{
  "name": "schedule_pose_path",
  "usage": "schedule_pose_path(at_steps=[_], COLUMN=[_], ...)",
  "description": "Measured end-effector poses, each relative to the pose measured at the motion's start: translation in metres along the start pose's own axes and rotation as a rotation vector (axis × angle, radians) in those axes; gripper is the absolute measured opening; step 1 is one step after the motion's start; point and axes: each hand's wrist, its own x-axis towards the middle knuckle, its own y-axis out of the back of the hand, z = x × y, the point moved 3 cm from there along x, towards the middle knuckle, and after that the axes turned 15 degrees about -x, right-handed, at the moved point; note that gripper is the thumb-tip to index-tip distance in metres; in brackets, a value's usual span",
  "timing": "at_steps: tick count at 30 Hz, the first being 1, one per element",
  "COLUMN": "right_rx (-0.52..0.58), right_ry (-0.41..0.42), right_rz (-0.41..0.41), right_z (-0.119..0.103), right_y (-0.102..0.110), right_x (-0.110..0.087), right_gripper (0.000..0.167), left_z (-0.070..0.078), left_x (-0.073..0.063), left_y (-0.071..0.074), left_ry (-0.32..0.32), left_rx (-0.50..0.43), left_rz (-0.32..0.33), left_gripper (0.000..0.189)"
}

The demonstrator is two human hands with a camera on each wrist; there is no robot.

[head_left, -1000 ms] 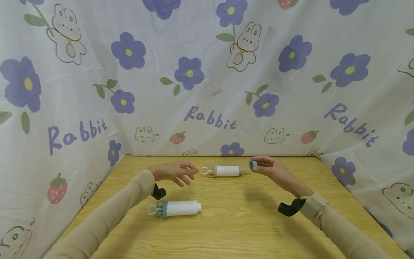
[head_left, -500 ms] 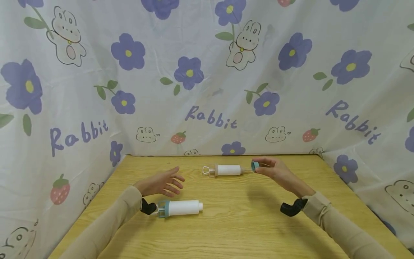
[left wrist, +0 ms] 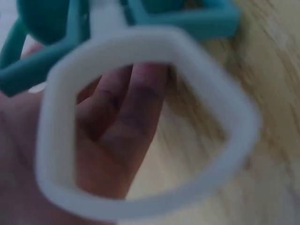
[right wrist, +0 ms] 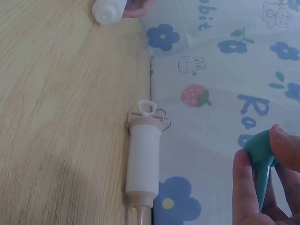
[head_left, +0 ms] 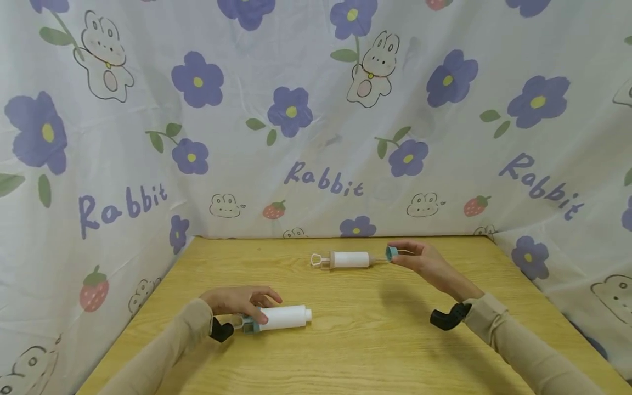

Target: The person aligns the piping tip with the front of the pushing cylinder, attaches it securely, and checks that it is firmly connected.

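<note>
My left hand [head_left: 232,300] is around the collar end of a large syringe [head_left: 288,317] with a white barrel, lying on the table at the left. Its thumb lies over the near side, its fingers along the far side. In the left wrist view the white ring handle [left wrist: 246,126] and teal collar [left wrist: 201,23] fill the foreground, my fingers behind them. At the back right my right hand [head_left: 429,269] pinches a teal nozzle cap [head_left: 391,253]. Its flared end and thin spout [right wrist: 263,185] show in the right wrist view, the spout running between the fingers.
A second syringe [head_left: 351,259], with beige collar and nozzle, lies near the back edge of the wooden table [head_left: 345,362]. A white cloth [head_left: 316,148] printed with flowers and rabbits hangs behind and along both sides.
My left hand has come back from beside the beige syringe, turned over and lowered onto the teal-collared syringe. My right hand keeps its pinch on the nozzle cap in nearly the same place.
</note>
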Motion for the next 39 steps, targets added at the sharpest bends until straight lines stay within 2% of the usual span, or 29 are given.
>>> schedule_pose_path(at_steps=[2, 6, 12, 16, 20, 24, 31, 35, 39], right_rx=[-0.003, -0.003, 0.008, 0.014, -0.005, -0.019, 0.009, 0.057, 0.069], right_ry=[-0.006, 0.003, -0.001, -0.001, -0.004, 0.0, 0.035, 0.074, 0.104], right_rz=[0.006, 0.012, 0.014, 0.011, 0.02, 0.035, -0.004, -0.017, -0.012], right_z=[0.002, 0.004, 0.008, 0.008, 0.007, 0.006, -0.001, -0.007, -0.014], right_y=[0.0, 0.0, 0.003, 0.005, 0.003, -0.002, -0.023, -0.035, -0.043], right_x=[0.0, -0.002, -0.003, -0.004, -0.005, -0.004, -0.001, 0.001, 0.001], right_gripper=[0.061, 0.062, 0.062, 0.062, 0.06, 0.056, 0.055, 0.053, 0.052], left_z=[0.002, 0.005, 0.006, 0.017, 0.038, 0.067, 0.118, 0.136, 0.142], left_x=[0.002, 0.007, 0.011, 0.015, 0.021, 0.03, 0.05, 0.062, 0.069], left_y=[-0.004, -0.008, -0.003, 0.0, -0.001, -0.006, -0.028, -0.045, -0.053], left_ry=[-0.001, -0.004, -0.01, -0.027, -0.044, -0.076, -0.137, -0.158, -0.177], left_rx=[0.053, 0.127, 0.135, 0.137, 0.162, 0.21, 0.279, 0.281, 0.269], left_rz=[-0.015, 0.043, 0.098, 0.106, 0.105, 0.089, 0.039, 0.013, 0.012], left_gripper=[0.06, 0.052, 0.051, 0.054, 0.055, 0.056, 0.053, 0.05, 0.05])
